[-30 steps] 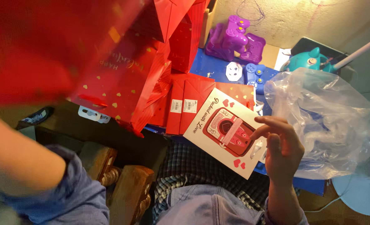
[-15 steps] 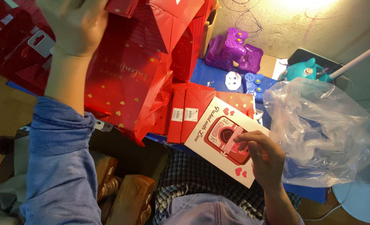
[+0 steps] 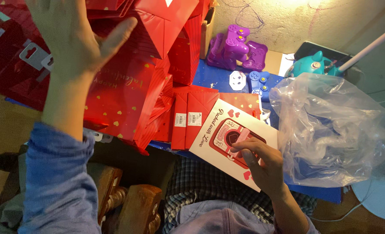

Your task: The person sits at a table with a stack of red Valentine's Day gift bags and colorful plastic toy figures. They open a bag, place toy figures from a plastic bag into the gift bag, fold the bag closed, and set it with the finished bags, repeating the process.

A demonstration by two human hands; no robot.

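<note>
Right hand [image 3: 262, 167] low, near body, fingers curled, pinching white card [image 3: 236, 141] with red picture and hearts. Card tilted, long side running from lower right up to left, toward red pile. Clear plastic bag [image 3: 335, 130] just right of that hand, touching card edge.

Left hand [image 3: 77, 41] higher, farther out, wide open, fingers spread, palm flat against red gift bags [image 3: 127, 86]. Holds nothing that I can see. Hands well apart.

Beyond card: purple toy controllers [image 3: 238, 47], teal toy [image 3: 316, 64].
</note>
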